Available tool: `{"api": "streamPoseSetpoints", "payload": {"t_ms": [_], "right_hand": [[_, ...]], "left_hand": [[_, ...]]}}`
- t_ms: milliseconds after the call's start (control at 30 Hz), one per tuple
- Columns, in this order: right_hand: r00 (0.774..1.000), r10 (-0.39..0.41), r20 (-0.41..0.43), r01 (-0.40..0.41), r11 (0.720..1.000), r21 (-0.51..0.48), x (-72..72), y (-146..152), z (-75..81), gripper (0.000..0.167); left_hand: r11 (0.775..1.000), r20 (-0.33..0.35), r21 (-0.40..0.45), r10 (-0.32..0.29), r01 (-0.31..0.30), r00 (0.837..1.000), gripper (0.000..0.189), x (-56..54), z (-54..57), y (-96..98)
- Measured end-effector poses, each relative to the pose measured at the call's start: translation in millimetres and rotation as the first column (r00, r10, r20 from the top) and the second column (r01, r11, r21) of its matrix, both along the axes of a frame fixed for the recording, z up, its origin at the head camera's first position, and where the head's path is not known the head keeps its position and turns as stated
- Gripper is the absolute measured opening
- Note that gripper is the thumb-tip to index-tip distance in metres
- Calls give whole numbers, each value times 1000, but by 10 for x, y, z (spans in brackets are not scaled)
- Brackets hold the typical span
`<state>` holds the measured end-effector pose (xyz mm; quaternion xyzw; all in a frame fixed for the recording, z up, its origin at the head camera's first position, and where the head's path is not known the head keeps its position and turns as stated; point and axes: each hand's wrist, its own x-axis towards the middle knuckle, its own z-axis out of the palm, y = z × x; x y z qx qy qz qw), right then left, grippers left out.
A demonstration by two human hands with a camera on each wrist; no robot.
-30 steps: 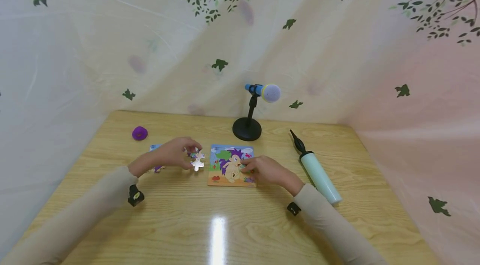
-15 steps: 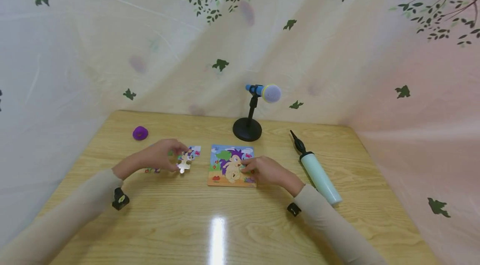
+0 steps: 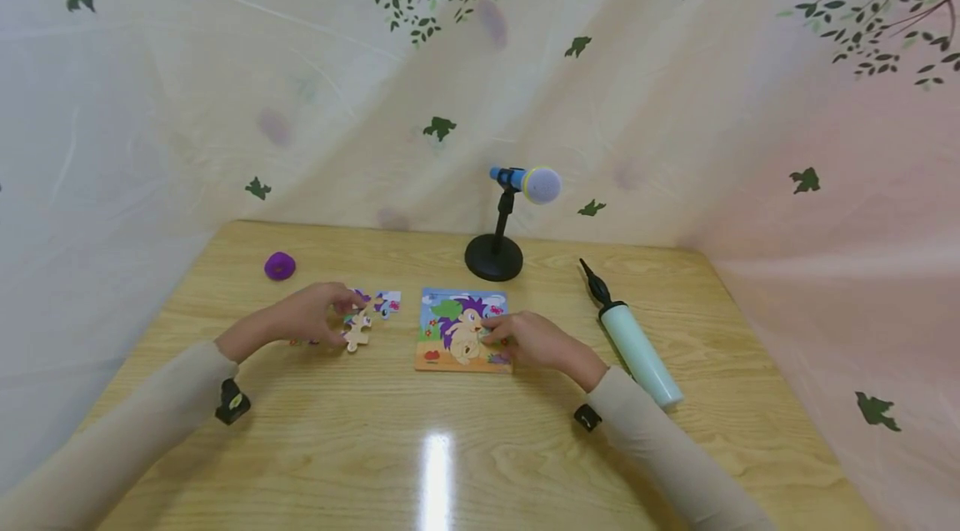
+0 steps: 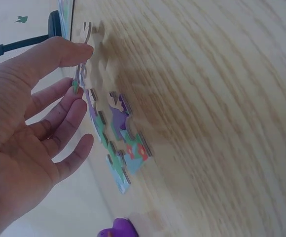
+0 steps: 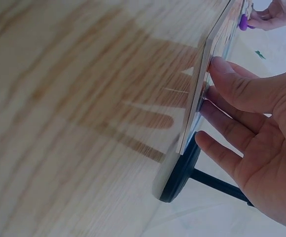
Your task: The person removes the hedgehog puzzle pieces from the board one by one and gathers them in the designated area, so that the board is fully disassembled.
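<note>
My left hand (image 3: 313, 314) pinches a jigsaw piece (image 3: 356, 334) between thumb and fingertips, just over the wood. In the left wrist view the piece shows edge-on. Several joined jigsaw pieces (image 4: 118, 121) lie flat beside that hand, and a blue and white corner piece (image 3: 388, 303) shows past its fingertips; the hand hides part of the group in the head view. To the right lies a square puzzle board (image 3: 442, 352) with a purple hedgehog picture. On its right part rest the thumb and fingertips of my right hand (image 3: 534, 341), with the fingers spread in the right wrist view.
A blue toy microphone (image 3: 525, 183) on a black round-based stand (image 3: 493, 257) stands behind the board. At the right lies a pale green hand pump (image 3: 641, 354) with a black nozzle. A small purple ring-like object (image 3: 280, 266) sits at the back left of the wooden table (image 3: 525, 464).
My left hand has moved left with the jigsaw piece, away from the board, lowering it beside the loose pieces. The corner piece has come into view. My right hand has stayed on the board.
</note>
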<state>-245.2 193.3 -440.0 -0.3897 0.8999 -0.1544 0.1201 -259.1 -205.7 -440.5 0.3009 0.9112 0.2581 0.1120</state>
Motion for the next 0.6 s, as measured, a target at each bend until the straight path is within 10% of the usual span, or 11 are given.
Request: {"api": "streamPoseSetpoints", "payload": {"t_ms": [600], "right_hand": [[1000, -3, -6, 3, 1000, 9, 20, -21, 17, 32]], "left_hand": [[1000, -13, -30, 10, -10, 1000, 56, 23, -29, -114]]}}
